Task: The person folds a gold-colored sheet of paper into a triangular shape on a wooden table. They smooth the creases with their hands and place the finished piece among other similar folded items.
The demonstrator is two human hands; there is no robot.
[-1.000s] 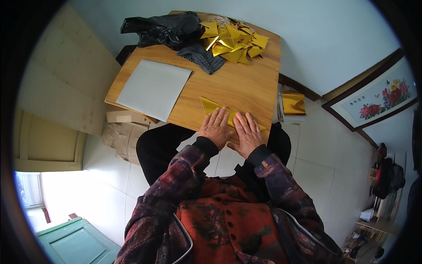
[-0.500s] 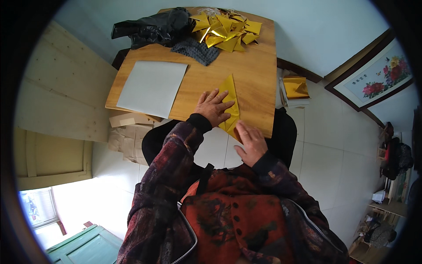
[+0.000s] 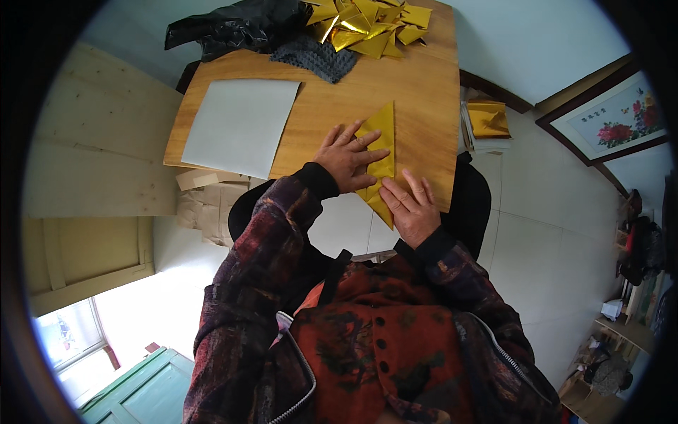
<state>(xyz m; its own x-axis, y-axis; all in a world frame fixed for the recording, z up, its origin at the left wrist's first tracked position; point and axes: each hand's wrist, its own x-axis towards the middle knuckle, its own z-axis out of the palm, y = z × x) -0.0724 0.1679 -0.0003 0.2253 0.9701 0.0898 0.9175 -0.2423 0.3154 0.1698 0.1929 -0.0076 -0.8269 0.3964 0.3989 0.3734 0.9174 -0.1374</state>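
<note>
A folded gold paper (image 3: 385,121) with pointed ends lies at the near right edge of the table. Its lower tip hangs past the edge. My left hand (image 3: 346,159) rests flat on the paper's left side, fingers spread over it. To the lower right, my right hand (image 3: 415,212) has its fingers stretched out, the fingertips touching the paper's right edge below the left hand. The right thumb is hidden. Neither hand is closed around anything.
A grey-white sheet (image 3: 244,127) lies on the table's (image 3: 332,106) left. At the back are a black plastic bag (image 3: 236,32), a dark textured cloth (image 3: 318,60) and a pile of folded gold papers (image 3: 367,25). More gold sheets (image 3: 487,119) sit on a stack to the right.
The right hand has moved up along the paper's edge. Its fingers have straightened and its thumb has gone from sight. The left hand stays on the paper. The whole view has shifted slightly.
</note>
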